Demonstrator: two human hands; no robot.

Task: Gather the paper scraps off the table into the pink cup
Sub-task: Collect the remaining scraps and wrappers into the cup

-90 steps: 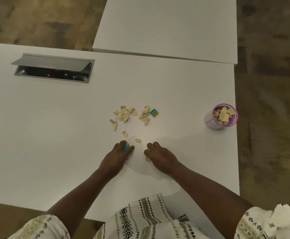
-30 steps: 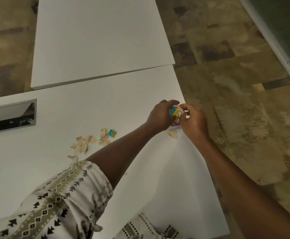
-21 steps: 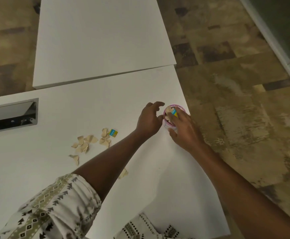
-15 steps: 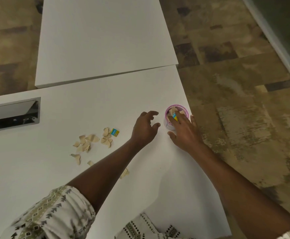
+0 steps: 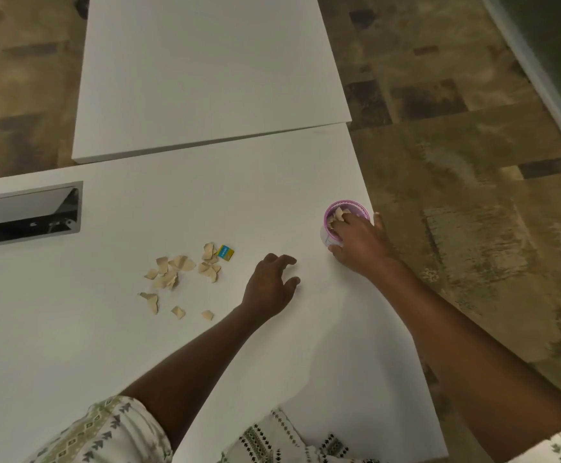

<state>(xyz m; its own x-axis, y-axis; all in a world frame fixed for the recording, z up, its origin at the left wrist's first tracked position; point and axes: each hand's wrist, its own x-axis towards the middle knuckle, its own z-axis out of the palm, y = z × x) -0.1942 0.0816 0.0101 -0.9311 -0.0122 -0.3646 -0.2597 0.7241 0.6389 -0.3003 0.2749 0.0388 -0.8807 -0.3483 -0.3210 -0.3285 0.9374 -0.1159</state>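
Head view. Pink cup [image 5: 346, 208] stands at the right edge of the white table [image 5: 72, 345], tan pieces already showing inside it. Right hand [image 5: 361, 243] lies over the cup's near side, fingers dipped past the rim among the paper, thumb down the wall; likely pressing the load down or letting it go while steadying the cup so near the edge. Whether these fingers pinch anything, cannot tell.

Left hand [image 5: 270, 285] hovers low over bare tabletop between cup and pile, fingers spread and curled, holding nothing; placed for the next pick, I judge.

Paper scraps [image 5: 179, 274] lie loose to its left, well apart from the cup, three small ones nearer the person. One blue-and-yellow scrap [image 5: 225, 252] at the pile's right end carries print, too small to read.

Much gathering remains.
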